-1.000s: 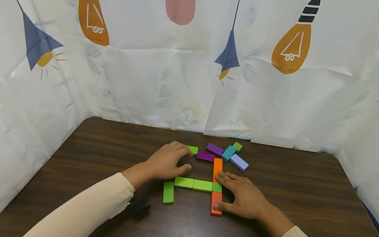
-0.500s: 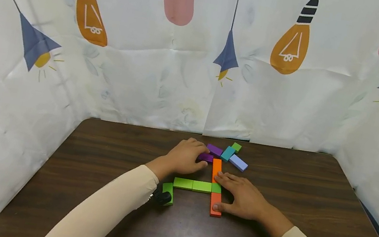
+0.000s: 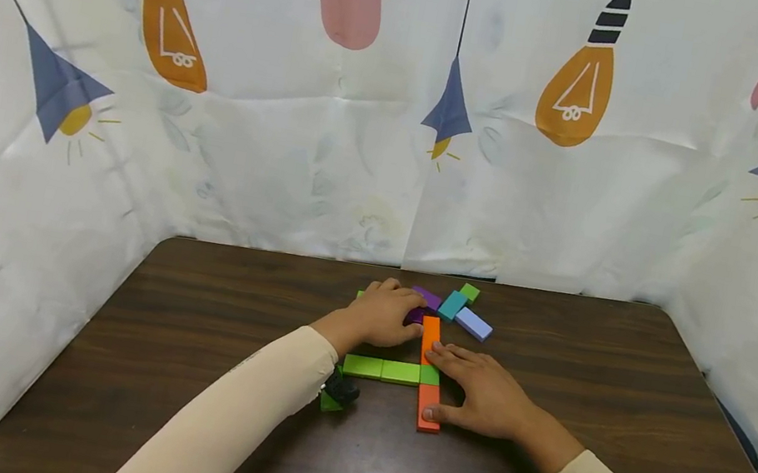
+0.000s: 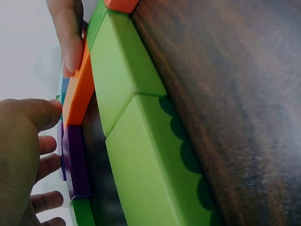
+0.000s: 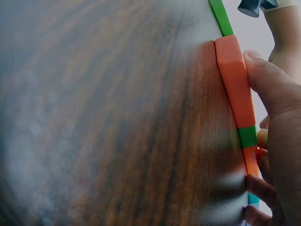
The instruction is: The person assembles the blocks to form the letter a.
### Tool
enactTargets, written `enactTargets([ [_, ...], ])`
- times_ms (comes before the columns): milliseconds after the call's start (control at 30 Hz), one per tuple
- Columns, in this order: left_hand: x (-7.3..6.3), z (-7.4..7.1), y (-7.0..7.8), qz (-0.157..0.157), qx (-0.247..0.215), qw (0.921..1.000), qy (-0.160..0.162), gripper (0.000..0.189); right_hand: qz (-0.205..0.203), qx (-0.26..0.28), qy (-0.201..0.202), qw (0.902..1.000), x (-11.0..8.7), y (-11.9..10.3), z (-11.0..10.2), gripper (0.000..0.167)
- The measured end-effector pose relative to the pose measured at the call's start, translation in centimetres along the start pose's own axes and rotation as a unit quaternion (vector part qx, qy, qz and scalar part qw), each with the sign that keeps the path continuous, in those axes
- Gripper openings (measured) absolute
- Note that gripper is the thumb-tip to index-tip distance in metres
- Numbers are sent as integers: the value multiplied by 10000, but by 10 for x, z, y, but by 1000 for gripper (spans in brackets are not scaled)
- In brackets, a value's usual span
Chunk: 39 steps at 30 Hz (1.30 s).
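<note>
My left hand [image 3: 381, 313] hovers around the nearer purple block [image 4: 76, 162], its fingers loosely spread. The thumb comes close to the end of an orange block [image 3: 430, 332]; contact is unclear. With relaxed fingers, my right hand [image 3: 488, 395] rests against the orange block, its thumb on a red-orange block [image 3: 428, 410]. A small green block [image 3: 429, 375] sits between those two in line. Two light green blocks run left from it, the right one [image 3: 401, 372] touching it. Beyond the left hand lies another purple block [image 3: 426, 299]. A green block [image 4: 82, 213] adjoins the nearer purple one.
At the table's far side lie a teal block [image 3: 453, 305], a pale blue block [image 3: 473, 323] and a small green block [image 3: 470, 292]. Another green block [image 3: 330, 404] is partly hidden under the left wrist. A printed curtain [image 3: 359, 174] hangs behind the brown table [image 3: 224, 294].
My left hand has moved right, from beside the far green block to over the nearer purple block and close to the orange one. The right hand has stayed at the orange and red-orange blocks.
</note>
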State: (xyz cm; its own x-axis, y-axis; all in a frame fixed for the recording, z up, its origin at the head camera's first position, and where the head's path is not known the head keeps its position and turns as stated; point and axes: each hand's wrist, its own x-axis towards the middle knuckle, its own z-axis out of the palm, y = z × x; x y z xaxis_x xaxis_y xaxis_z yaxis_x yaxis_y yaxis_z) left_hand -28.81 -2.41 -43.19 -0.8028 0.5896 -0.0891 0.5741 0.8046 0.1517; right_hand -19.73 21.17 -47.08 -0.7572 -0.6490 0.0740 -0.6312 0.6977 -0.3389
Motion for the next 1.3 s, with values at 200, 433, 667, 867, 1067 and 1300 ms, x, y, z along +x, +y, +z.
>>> enactTargets([
  [200,4,3,-11,-210,56,9998,15,58,-3,-36,3,10000,0,0,0,89],
  [433,-1,3,-32,-518,117,9986,-9,61,79,-34,-77,9999,1,-3,-3,90],
  [667,-12,0,-55,-765,-27,9971,-20,62,65,-76,-89,9999,1,-3,-2,90],
  [867,-23,-4,-73,-926,-205,9955,43,63,84,-61,-73,9999,1,-1,1,92],
  [1067,-35,-5,-94,-1084,-258,9937,138,60,74,-87,-60,9999,1,-1,1,92],
  [1300,-50,-7,-114,-1272,-164,9911,347,48,71,-102,-66,9999,0,-1,1,91],
])
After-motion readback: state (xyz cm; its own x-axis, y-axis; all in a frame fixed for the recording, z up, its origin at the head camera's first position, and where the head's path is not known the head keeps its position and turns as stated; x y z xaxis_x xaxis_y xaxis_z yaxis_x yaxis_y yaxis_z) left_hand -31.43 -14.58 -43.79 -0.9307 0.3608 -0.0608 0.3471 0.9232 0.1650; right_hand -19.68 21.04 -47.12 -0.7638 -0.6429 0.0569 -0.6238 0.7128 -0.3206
